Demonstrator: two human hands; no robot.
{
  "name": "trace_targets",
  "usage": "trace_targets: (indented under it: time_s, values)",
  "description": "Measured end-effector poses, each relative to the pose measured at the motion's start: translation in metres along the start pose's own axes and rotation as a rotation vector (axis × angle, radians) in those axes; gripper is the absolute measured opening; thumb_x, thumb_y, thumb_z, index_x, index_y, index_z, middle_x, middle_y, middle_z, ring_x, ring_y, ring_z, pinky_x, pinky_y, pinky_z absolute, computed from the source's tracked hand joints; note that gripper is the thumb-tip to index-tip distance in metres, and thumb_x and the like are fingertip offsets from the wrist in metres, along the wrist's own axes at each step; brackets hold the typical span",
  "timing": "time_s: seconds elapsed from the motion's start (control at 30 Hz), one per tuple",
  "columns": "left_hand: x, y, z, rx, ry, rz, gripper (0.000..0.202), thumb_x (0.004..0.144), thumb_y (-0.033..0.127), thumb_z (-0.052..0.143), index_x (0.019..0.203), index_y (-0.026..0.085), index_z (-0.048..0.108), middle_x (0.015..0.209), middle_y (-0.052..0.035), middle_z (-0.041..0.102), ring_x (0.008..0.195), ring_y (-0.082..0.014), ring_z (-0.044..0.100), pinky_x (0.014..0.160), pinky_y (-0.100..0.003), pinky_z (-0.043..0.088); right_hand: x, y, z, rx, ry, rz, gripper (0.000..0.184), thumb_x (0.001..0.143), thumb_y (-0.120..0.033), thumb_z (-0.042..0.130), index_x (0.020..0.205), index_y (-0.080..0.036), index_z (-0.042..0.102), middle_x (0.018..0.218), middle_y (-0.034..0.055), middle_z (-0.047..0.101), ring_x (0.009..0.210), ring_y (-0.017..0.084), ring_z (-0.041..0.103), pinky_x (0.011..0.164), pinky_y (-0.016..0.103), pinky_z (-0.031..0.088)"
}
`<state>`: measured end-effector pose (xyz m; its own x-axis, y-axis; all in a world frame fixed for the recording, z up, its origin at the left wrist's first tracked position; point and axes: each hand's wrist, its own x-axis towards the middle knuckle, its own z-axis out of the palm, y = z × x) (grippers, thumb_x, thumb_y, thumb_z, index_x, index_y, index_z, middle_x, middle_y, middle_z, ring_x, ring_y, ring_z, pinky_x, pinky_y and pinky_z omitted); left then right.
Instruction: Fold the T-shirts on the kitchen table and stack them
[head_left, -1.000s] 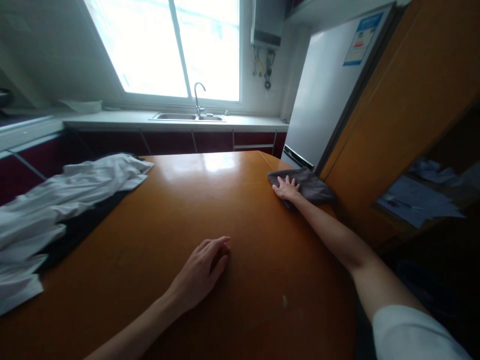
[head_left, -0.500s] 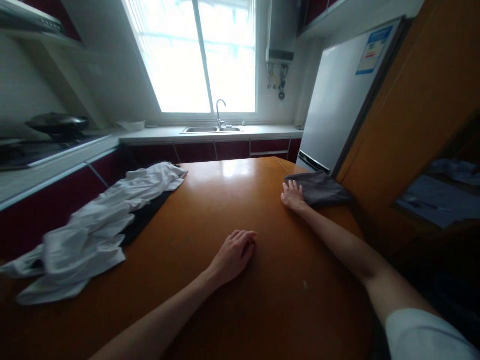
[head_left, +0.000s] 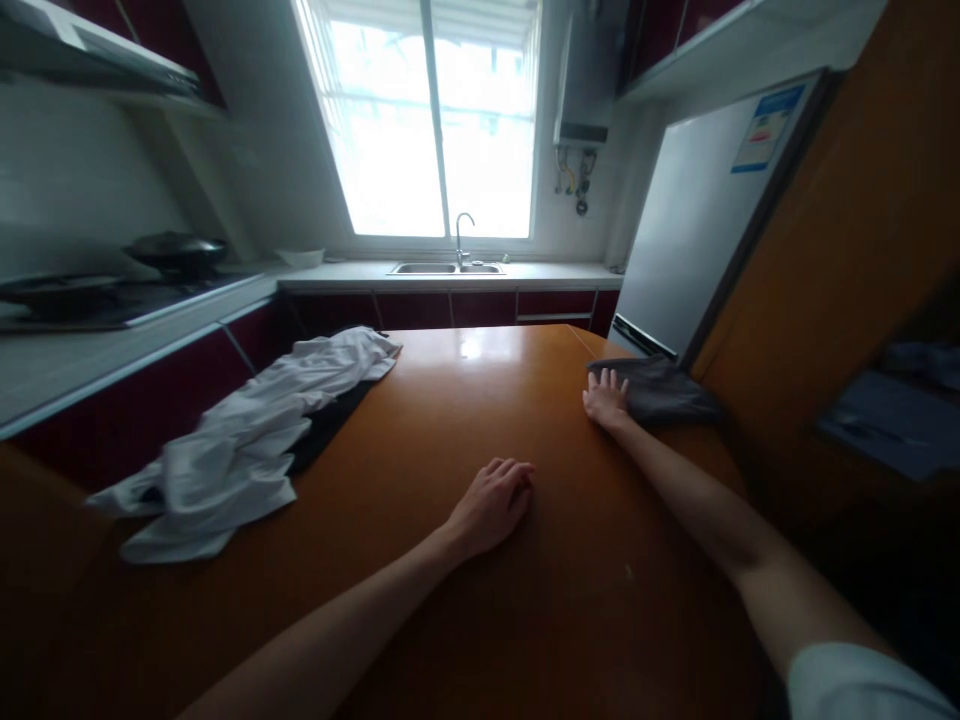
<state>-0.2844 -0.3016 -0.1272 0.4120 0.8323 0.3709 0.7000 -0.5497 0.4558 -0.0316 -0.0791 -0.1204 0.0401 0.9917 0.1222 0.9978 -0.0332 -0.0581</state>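
Note:
My right hand (head_left: pixel 606 398) lies flat with fingers spread on the near edge of a dark grey cloth (head_left: pixel 660 392), which rests at the far right corner of the orange wooden table (head_left: pixel 465 600). My left hand (head_left: pixel 495 503) rests palm down in the middle of the table, fingers loosely curled against the wood, holding nothing.
A heap of white fabric (head_left: pixel 247 440) over a dark garment (head_left: pixel 326 425) lies on the table's left side. A silver fridge (head_left: pixel 697 230) and a wooden cabinet (head_left: pixel 840 270) stand to the right. Behind are a counter with a sink (head_left: pixel 446 267) and a stove with a pan (head_left: pixel 176 250).
The view has swung left and up, bringing the stove and pan into sight. Both hands stay on the table; the right one remains on the grey cloth.

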Motion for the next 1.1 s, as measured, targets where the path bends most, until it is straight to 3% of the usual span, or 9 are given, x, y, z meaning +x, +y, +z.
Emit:
trace_targets:
  time_s: [0.13,0.27,0.73,1.1]
  values:
    - [-0.002,0.002,0.001,0.035,-0.023,0.0,0.029,0.097,0.023,0.054,0.125,0.023,0.063,0.118,-0.0069,0.068,0.115,-0.0239,0.057,0.103,-0.039,0.046,-0.024,-0.048,0.021,0.155,-0.043,-0.116,0.061,0.103,-0.044,0.032,0.158,-0.016,0.036,0.167,0.0185,0.024,0.155,0.032,0.019,0.121,0.057,0.018]
    - [-0.003,0.002,0.003,0.073,-0.05,0.003,0.026,0.099,0.028,0.053,0.121,0.023,0.066,0.118,-0.0075,0.067,0.113,-0.024,0.057,0.104,-0.039,0.045,-0.037,-0.076,0.037,0.208,-0.078,-0.095,0.061,0.103,-0.046,0.028,0.156,-0.019,0.04,0.166,0.0161,0.028,0.154,0.034,0.019,0.12,0.063,0.014]
    - [-0.006,-0.007,0.011,0.169,-0.099,0.095,0.026,0.098,0.03,0.055,0.117,0.024,0.071,0.122,-0.0081,0.065,0.113,-0.0228,0.059,0.107,-0.038,0.043,-0.032,-0.061,0.051,0.235,-0.031,-0.162,0.064,0.1,-0.049,0.027,0.153,-0.017,0.046,0.164,0.0153,0.034,0.153,0.034,0.026,0.121,0.06,0.017]
    - [-0.005,-0.002,0.006,0.178,-0.141,0.129,0.024,0.099,0.027,0.055,0.116,0.022,0.071,0.124,-0.0085,0.066,0.117,-0.0217,0.06,0.112,-0.036,0.039,-0.029,-0.054,0.056,0.25,-0.018,-0.188,0.065,0.099,-0.05,0.03,0.151,-0.017,0.049,0.163,0.0152,0.037,0.151,0.034,0.03,0.122,0.059,0.02]
